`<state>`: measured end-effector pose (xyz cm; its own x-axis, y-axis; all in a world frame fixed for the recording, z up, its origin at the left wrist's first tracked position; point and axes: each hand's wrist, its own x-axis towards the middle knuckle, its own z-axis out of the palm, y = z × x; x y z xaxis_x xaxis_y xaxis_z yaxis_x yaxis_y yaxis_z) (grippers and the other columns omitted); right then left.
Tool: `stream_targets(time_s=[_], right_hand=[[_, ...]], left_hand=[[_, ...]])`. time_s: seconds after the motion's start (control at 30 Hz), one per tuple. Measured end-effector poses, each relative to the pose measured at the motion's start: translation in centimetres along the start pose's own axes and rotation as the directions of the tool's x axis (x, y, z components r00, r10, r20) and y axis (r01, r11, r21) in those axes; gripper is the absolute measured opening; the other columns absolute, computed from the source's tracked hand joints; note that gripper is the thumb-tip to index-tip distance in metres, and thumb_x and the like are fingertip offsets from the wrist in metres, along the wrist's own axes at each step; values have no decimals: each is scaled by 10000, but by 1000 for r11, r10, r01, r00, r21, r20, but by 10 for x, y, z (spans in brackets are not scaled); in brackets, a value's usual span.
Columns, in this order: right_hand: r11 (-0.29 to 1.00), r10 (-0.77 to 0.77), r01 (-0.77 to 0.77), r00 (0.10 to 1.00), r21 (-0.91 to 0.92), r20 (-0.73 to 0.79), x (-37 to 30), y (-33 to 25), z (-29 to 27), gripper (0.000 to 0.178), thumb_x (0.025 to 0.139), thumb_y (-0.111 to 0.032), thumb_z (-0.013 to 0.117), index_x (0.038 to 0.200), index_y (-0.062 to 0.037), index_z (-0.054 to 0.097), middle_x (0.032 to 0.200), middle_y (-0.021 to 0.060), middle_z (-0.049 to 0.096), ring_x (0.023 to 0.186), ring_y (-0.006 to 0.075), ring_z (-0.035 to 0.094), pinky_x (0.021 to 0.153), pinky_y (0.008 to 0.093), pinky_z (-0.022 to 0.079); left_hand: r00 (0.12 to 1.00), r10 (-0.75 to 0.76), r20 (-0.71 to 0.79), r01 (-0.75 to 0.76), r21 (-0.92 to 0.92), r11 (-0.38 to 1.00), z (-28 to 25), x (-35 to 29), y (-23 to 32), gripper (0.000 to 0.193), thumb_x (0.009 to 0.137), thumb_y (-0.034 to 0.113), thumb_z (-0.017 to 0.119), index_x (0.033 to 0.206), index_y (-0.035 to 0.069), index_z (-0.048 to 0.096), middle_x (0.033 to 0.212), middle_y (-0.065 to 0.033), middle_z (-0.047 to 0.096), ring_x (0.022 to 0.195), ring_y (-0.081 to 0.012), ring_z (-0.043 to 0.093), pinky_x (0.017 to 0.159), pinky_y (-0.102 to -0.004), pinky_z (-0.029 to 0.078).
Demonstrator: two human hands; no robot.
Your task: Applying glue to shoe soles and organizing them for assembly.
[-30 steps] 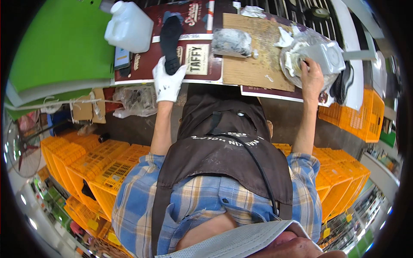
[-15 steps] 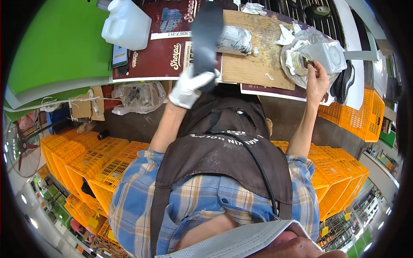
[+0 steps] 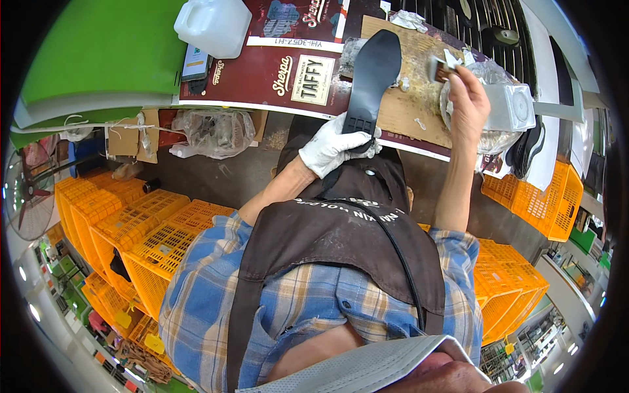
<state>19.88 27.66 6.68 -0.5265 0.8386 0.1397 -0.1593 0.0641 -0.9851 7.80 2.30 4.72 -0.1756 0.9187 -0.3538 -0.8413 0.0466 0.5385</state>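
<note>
A black shoe sole (image 3: 375, 75) stands out over the table's front edge, its toe end pointing away from me. My left hand (image 3: 333, 147), in a white glove, is closed round its heel end. My bare right hand (image 3: 470, 101) pinches a small brown and pale piece (image 3: 443, 69), whose kind I cannot make out. That piece is to the right of the sole and apart from it, above a stained cardboard sheet (image 3: 409, 114). Close by my right hand are a clear square plastic container (image 3: 506, 108) and crumpled clear plastic (image 3: 495, 141).
A white plastic jug (image 3: 213, 29) and a phone (image 3: 194, 65) are on the left of the table. More black soles (image 3: 526, 144) lie at the right edge. Orange crates (image 3: 164, 242) stand on both sides of me. A bagged bundle (image 3: 213, 131) sits below the table's edge.
My left hand has moved right with the sole, which was blurred and further left. My right hand has come left and away from the container area, with the small piece in its fingers.
</note>
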Motion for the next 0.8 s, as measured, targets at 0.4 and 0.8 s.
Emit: stream_targets(time_s=[0.4, 0.8], right_hand=[[739, -137, 528, 726, -418, 674, -7, -39, 82, 166, 819, -104, 727, 968, -34, 708, 842, 91, 681, 691, 196, 652, 621, 308, 512], [651, -121, 427, 875, -628, 469, 38, -12, 61, 210, 841, -133, 703, 1019, -23, 717, 831, 99, 719, 687, 127, 654, 654, 250, 517]], left_hand=[[999, 31, -11, -30, 86, 996, 3, -5, 6, 386, 896, 95, 632, 1243, 20, 481, 1074, -128, 640, 852, -222, 676, 696, -311, 572], [999, 33, -20, -32, 52, 998, 0, -6, 5, 336, 903, 104, 626, 1205, 28, 501, 1038, -127, 649, 827, -214, 680, 681, -303, 569]])
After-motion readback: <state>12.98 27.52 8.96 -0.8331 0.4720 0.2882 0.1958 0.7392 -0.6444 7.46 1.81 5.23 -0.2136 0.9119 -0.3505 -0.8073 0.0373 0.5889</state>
